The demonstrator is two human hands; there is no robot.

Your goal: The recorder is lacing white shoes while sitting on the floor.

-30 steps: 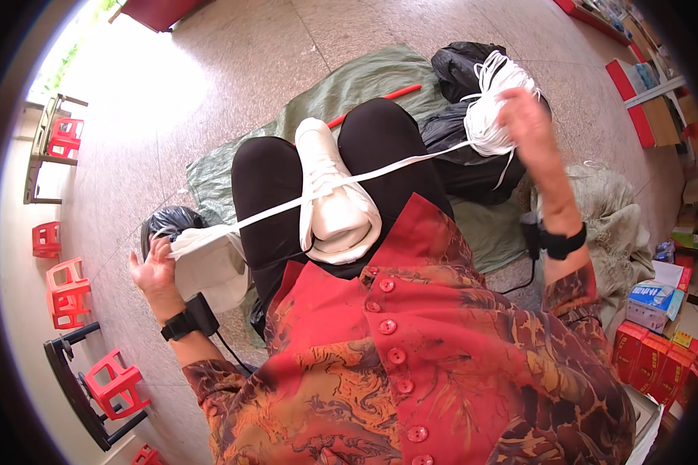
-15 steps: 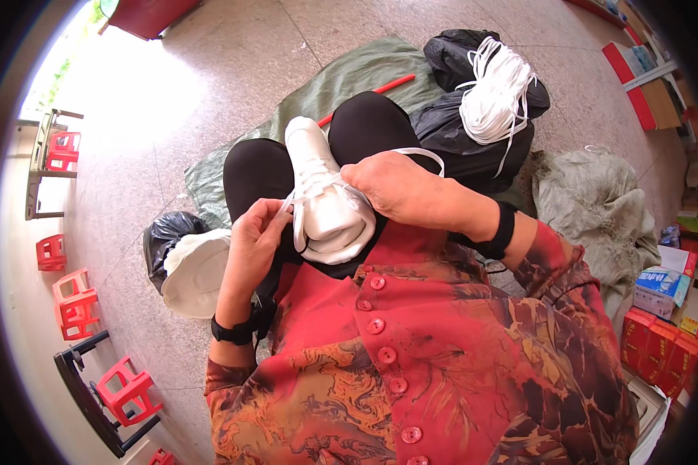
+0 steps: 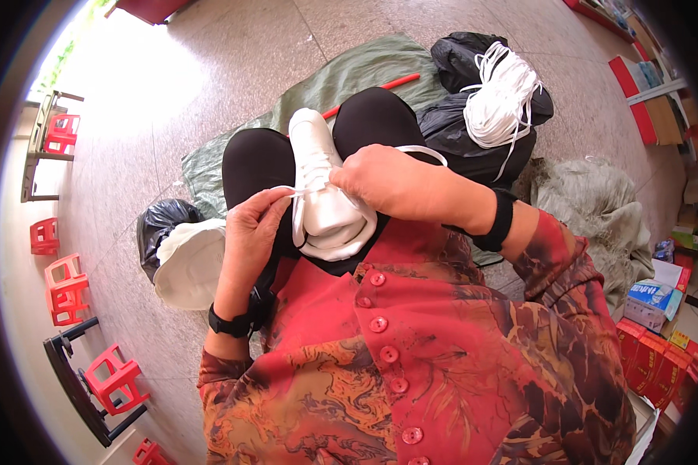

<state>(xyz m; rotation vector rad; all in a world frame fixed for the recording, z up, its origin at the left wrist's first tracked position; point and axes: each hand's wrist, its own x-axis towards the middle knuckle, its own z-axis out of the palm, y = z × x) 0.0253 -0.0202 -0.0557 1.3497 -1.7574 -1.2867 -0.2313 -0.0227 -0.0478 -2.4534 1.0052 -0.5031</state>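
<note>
A white lace-up shoe (image 3: 327,225) rests between my black-clad knees, its toe pointing away from me and its opening toward me. My left hand (image 3: 254,225) pinches a white shoelace (image 3: 301,191) at the left side of the shoe, and the lace runs taut across to the eyelet area. With fingers closed, my right hand (image 3: 388,182) presses at the lacing on the shoe's right side. A loop of lace shows beyond its back. What the right fingertips grip is mostly hidden under the hand.
A bundle of white laces (image 3: 500,101) lies on black plastic bags (image 3: 473,143) at the far right. Under my legs spreads a green woven sheet (image 3: 349,74) with a red rod (image 3: 399,81). White shoe pieces (image 3: 190,267) sit at left; red stools (image 3: 116,380) stand beyond.
My left hand has drawn the lace sideways, so it now stretches straight. My right hand has shifted slightly left over the lacing. The view has moved a little.
</note>
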